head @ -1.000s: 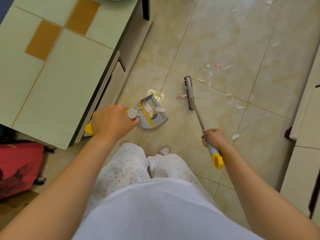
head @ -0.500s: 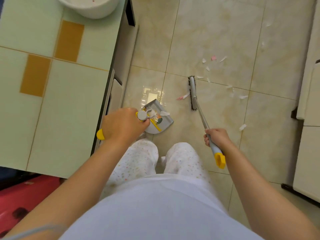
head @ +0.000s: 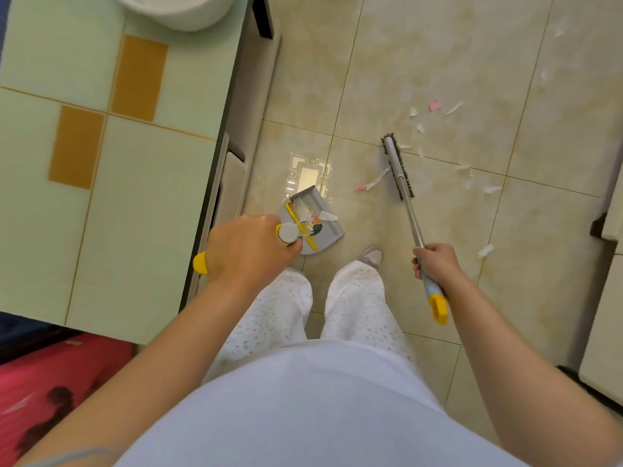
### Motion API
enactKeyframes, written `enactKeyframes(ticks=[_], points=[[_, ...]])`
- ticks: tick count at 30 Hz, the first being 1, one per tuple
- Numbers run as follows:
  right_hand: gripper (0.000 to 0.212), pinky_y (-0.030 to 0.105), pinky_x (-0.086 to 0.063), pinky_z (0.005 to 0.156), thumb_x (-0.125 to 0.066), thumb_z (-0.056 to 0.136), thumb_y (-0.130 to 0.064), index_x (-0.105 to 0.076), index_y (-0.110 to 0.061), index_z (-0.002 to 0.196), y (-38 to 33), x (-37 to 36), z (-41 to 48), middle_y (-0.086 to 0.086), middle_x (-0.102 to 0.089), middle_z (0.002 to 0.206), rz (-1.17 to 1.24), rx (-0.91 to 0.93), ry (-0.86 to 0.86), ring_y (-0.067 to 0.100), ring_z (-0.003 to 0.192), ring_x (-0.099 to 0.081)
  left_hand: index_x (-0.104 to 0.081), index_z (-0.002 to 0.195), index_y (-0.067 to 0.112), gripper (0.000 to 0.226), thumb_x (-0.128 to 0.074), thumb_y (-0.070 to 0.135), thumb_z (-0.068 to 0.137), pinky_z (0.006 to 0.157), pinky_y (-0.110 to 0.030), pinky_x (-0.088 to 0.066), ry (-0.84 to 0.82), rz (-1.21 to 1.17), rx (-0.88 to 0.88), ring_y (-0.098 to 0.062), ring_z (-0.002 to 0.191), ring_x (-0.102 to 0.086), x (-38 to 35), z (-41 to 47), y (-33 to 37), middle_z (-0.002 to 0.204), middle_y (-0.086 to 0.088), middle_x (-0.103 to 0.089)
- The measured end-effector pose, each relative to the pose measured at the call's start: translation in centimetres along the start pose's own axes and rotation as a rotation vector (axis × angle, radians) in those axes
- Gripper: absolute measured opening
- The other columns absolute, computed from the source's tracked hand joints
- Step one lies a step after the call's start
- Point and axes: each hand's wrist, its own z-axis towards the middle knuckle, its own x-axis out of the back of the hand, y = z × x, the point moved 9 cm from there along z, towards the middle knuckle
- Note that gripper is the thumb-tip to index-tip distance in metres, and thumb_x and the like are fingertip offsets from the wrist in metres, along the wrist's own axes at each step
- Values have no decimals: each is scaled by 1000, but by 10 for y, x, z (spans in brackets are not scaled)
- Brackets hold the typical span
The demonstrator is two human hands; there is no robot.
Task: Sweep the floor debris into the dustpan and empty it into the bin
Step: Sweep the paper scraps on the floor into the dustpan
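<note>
Spreading across most of the view, the beige tiled floor [head: 438, 62] lies open ahead and to the right, with bare tiles between the dustpan and the broom head. On the left a pale green worktop [head: 135, 214] with orange panels overhangs the floor, its dark edge running just beside the dustpan; a white bowl [head: 175, 11] on it is cut off by the top of the frame. A pale cabinet [head: 606, 298] closes in the right side, only partly in view. Something red [head: 50, 382] fills the lower left corner, too blurred to tell what it is.

The broom [head: 397, 170] stands on the floor, bristles down, its metal shaft slanting back to the right hand [head: 435, 261], whose fingers are clenched around the grey grip above the yellow end cap. The grey dustpan [head: 317, 224] sits near the person's feet, already holding white scraps and a yellow comb strip. The left hand [head: 246, 251] hides most of its handle, fingers clenched around it, yellow showing at both sides.

Paper scraps [head: 435, 106], white and pink, lie scattered beyond and right of the broom head; 1 pink-tipped strip [head: 371, 183] touches the bristles on the dustpan side.
</note>
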Motion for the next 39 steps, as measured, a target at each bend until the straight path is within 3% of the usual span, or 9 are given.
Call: enactKeyframes(ticks=[6, 9, 12, 17, 22, 26, 32, 39], points=[[12, 41, -47, 61, -51, 90, -9, -52, 1, 83, -8, 10, 36, 15, -52, 60, -199, 35, -17, 27, 53, -49, -59, 57, 16, 46, -58, 55, 81, 42, -18, -19, -19, 32, 21, -19, 44, -45, -4, 2, 12, 47, 4, -47], [20, 48, -53, 70, -51, 90, -13, -53, -2, 73, -3, 3, 38, 16, -56, 62, -314, 14, -68, 30, 61, -54, -58, 57, 17, 46, -56, 56, 81, 42, -19, -19, -26, 35, 39, -18, 44, -43, -1, 8, 14, 47, 4, -45], [25, 41, -50, 60, -51, 91, -12, -51, -3, 67, 4, -13, 18, 17, -56, 63, -354, -4, -165, 28, 55, -52, -53, 57, 20, 45, -54, 57, 82, 43, -20, -21, -38, 26, 40, -17, 46, -43, 2, 15, 19, 48, 5, -42], [23, 19, -36, 38, -50, 94, -3, -51, 0, 71, 22, -22, -18, 14, -49, 65, 27, -153, -347, 19, 42, -41, -46, 57, 20, 45, -53, 55, 84, 44, -22, -22, -51, 24, 25, -18, 48, -41, 5, 23, 36, 50, 5, -41], [10, 21, -36, 38, -50, 94, -4, -55, 1, 87, 25, -15, -39, 14, -49, 69, 141, -192, -481, 15, 44, -42, -42, 55, 19, 48, -52, 55, 84, 44, -22, -21, -44, 30, 17, -17, 46, -39, 5, 23, 38, 50, 4, -40], [13, 22, -37, 40, -51, 94, -4, -57, 2, 84, 8, -11, -41, 13, -50, 66, 18, -77, -422, 18, 47, -41, -40, 54, 20, 49, -53, 57, 83, 44, -22, -22, -36, 11, 24, -15, 44, -37, 6, 21, 32, 49, 5, -39], [28, 25, -39, 45, -47, 91, -4, -50, -3, 63, -15, -12, -23, 13, -49, 59, -245, 100, -297, 20, 39, -42, -38, 53, 21, 50, -53, 57, 84, 43, -22, -21, -40, 10, 19, -16, 46, -37, 3, 12, 24, 49, 6, -38], [24, 28, -43, 51, -46, 92, -9, -44, -6, 68, -14, -33, -20, 13, -51, 66, -433, 101, -235, 24, 51, -46, -49, 57, 21, 46, -53, 59, 83, 43, -21, -23, -36, 14, 34, -16, 46, -40, -3, 7, 10, 48, 6, -40]])
